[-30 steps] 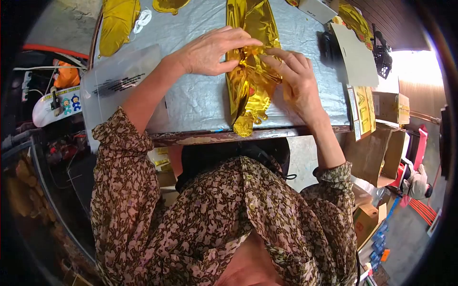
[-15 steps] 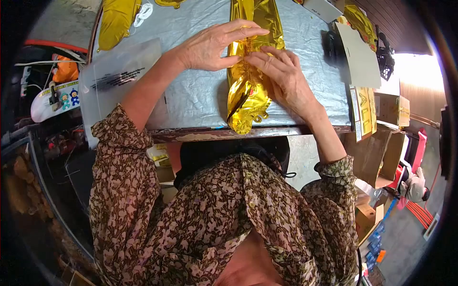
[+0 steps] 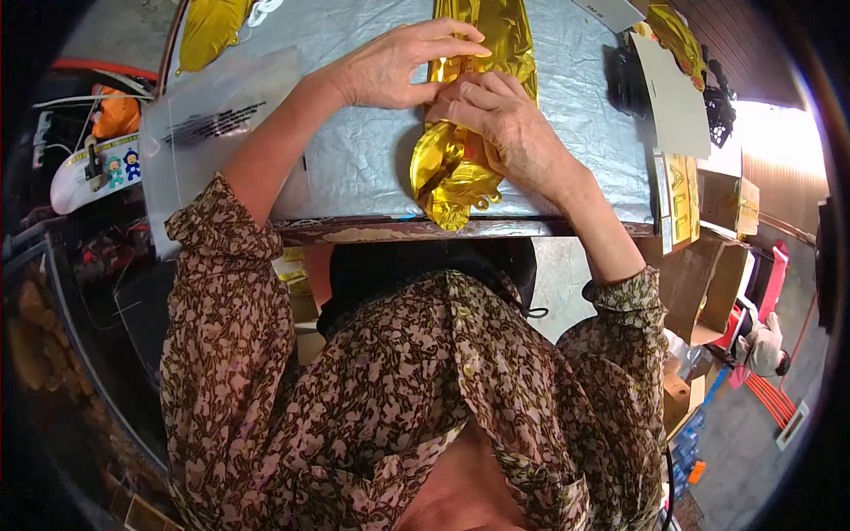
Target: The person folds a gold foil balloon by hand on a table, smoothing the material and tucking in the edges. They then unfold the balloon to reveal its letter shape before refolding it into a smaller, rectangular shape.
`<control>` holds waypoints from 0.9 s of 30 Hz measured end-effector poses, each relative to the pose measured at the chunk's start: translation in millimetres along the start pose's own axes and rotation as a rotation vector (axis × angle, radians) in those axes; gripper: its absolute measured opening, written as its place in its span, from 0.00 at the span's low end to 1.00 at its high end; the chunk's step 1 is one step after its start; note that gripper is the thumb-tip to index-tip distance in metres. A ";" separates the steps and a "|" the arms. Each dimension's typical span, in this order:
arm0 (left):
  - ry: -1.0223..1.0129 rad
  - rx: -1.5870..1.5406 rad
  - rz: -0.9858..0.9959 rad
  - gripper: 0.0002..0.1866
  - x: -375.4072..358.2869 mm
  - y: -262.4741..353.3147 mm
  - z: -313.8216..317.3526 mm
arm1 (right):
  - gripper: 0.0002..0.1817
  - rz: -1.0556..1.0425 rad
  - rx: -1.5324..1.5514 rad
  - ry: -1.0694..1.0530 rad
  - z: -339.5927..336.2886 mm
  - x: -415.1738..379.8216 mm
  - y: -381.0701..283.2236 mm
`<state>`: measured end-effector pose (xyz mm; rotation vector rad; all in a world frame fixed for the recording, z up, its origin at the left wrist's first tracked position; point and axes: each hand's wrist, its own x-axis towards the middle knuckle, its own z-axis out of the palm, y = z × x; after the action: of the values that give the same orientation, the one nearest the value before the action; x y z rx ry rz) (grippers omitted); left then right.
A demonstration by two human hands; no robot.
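In the head view, the gold foil (image 3: 453, 181) lies lengthwise on the silvery-covered table (image 3: 575, 106), its crumpled, rounded end beside the near edge. The left hand (image 3: 390, 69) reaches over it, fingers stretched out and thumb held apart from them, the thumb tip by the foil's left side. The right hand (image 3: 513, 124) rests on the foil, fingers bent and close together; its thumb is hidden, so whether it pinches cannot be told.

Left of the foil is a clear plastic bag (image 3: 208, 128) with black print; nothing can be made out inside. Beyond it lie another gold piece (image 3: 211, 34) and a white cord (image 3: 263, 9).

At the far right are a white carton (image 3: 611, 11), partly cut off, and a grey card (image 3: 670, 102) beside a black object (image 3: 627, 81). Off the table's right side, a large cardboard box (image 3: 686, 292) stands open, its contents unclear. Below it is a smaller open box (image 3: 680, 394), its inside too small to read.
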<state>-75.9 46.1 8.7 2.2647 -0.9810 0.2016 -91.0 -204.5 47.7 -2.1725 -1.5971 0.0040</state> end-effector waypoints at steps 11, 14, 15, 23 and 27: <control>-0.030 -0.039 -0.043 0.29 0.6 8.5 -5.4 | 0.26 0.011 -0.068 -0.077 -8.7 -4.7 -22.5; -0.004 0.026 0.041 0.28 0.6 1.4 -1.7 | 0.22 -0.089 -0.111 0.018 -4.3 -5.1 -27.4; -0.003 0.025 0.038 0.28 0.2 2.6 -2.0 | 0.20 -0.109 -0.109 0.041 1.2 -7.2 -26.8; -0.014 0.003 0.018 0.25 1.8 5.1 -0.1 | 0.16 -0.122 -0.191 0.069 11.6 -24.7 -41.7; -0.005 0.025 0.041 0.25 3.6 6.3 -2.7 | 0.16 -0.114 -0.224 0.090 1.3 -22.6 -43.5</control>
<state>-77.5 42.5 15.4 2.2703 -1.0331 0.2269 -138.3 -214.3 56.0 -2.2061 -1.7383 -0.3177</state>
